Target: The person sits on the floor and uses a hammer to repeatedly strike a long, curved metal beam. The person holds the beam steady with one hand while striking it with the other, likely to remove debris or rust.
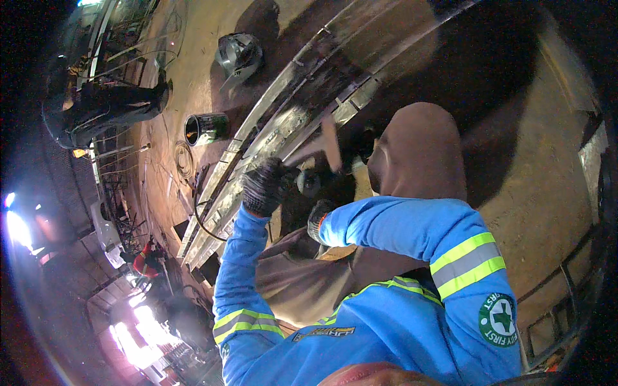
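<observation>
My left hand (261, 188), in a dark grey knit glove, is closed beside a long pale metal beam (283, 132); what its fingers hold, if anything, is lost in shadow. My right hand (318, 220), gloved too, is curled in front of my body, its grip hidden in the dark. Between and beyond the hands is a small greyish round thing (309, 183), too dim to name. A reddish-brown, blurred strip (331, 143) stands out just past it, close to the beam. My bent knee (421, 151) in brown trousers is right of the hands.
Beyond the beam are a dark metal bucket (206, 128), a coiled cable (184, 159) and a grey welding helmet-like object (239, 56) on the brown floor. A person in dark clothes (106, 109) is at far left. Bright lights glare lower left; a metal frame (566, 289) is at right.
</observation>
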The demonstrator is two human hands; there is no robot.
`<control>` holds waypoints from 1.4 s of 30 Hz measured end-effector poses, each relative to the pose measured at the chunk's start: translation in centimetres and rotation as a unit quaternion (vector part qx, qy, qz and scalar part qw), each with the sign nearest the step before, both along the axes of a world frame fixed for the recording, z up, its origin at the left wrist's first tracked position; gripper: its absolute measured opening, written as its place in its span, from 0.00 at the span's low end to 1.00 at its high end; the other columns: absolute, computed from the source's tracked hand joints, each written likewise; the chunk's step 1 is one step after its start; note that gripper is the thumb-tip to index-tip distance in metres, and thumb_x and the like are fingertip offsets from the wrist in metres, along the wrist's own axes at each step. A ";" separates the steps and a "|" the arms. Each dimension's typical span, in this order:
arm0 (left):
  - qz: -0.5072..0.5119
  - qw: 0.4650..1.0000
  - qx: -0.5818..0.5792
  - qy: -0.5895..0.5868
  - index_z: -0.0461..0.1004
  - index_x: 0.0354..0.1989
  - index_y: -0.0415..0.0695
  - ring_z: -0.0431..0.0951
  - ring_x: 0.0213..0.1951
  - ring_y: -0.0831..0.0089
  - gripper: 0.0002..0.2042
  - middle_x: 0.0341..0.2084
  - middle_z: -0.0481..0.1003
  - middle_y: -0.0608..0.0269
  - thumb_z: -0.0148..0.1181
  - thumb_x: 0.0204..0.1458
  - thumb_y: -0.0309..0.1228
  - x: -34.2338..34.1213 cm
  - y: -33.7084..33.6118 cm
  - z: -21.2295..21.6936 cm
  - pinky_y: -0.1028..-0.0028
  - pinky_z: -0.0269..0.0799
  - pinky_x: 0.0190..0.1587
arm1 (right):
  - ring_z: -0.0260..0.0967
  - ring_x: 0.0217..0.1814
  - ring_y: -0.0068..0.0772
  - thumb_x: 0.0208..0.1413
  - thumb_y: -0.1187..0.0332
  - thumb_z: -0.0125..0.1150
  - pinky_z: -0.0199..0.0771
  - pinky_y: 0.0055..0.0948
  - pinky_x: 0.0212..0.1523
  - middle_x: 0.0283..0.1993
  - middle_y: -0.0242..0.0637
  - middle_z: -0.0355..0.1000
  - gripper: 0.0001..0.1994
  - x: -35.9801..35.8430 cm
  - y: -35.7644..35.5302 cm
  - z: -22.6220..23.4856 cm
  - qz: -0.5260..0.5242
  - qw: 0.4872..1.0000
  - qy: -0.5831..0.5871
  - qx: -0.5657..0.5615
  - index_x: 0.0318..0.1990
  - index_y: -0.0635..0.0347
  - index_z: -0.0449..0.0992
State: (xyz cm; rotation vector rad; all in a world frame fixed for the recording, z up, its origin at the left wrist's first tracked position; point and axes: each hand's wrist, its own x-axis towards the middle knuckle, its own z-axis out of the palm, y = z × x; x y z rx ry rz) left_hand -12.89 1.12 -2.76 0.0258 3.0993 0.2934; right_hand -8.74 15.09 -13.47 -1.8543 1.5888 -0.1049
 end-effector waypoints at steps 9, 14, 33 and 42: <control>-0.030 0.988 -0.150 -0.013 0.71 0.28 0.49 0.73 0.18 0.54 0.11 0.16 0.72 0.54 0.57 0.52 0.43 0.2 -4.8 -4.1 0.58 0.65 0.19 | 0.72 0.44 0.42 0.52 0.64 0.54 0.72 0.47 0.42 0.45 0.39 0.75 0.13 0.4 -0.3 -0.3 0.002 1.000 0.005 0.004 0.44 0.52 0.78; -0.104 0.987 -0.038 0.114 0.70 0.33 0.49 0.73 0.17 0.55 0.09 0.15 0.71 0.58 0.63 0.47 0.34 0.2 1.0 -0.8 0.59 0.65 0.17 | 0.72 0.45 0.42 0.52 0.64 0.54 0.72 0.47 0.43 0.45 0.39 0.75 0.13 0.3 -0.4 -0.3 0.007 1.000 0.002 0.002 0.44 0.52 0.78; -0.009 0.998 -0.055 0.023 0.72 0.33 0.43 0.73 0.19 0.52 0.11 0.18 0.72 0.51 0.56 0.53 0.39 -0.4 -1.8 -3.2 0.58 0.66 0.21 | 0.72 0.46 0.42 0.52 0.64 0.54 0.72 0.48 0.43 0.46 0.38 0.75 0.14 0.4 -0.4 -0.6 -0.013 1.000 -0.003 0.006 0.44 0.51 0.78; -0.136 0.980 0.011 0.145 0.70 0.36 0.47 0.72 0.17 0.54 0.10 0.17 0.71 0.58 0.63 0.46 0.32 -6.2 4.7 -0.5 0.60 0.64 0.18 | 0.72 0.46 0.42 0.52 0.64 0.54 0.72 0.48 0.43 0.46 0.38 0.74 0.14 0.7 -1.2 0.3 -0.015 1.000 -0.006 0.003 0.44 0.51 0.78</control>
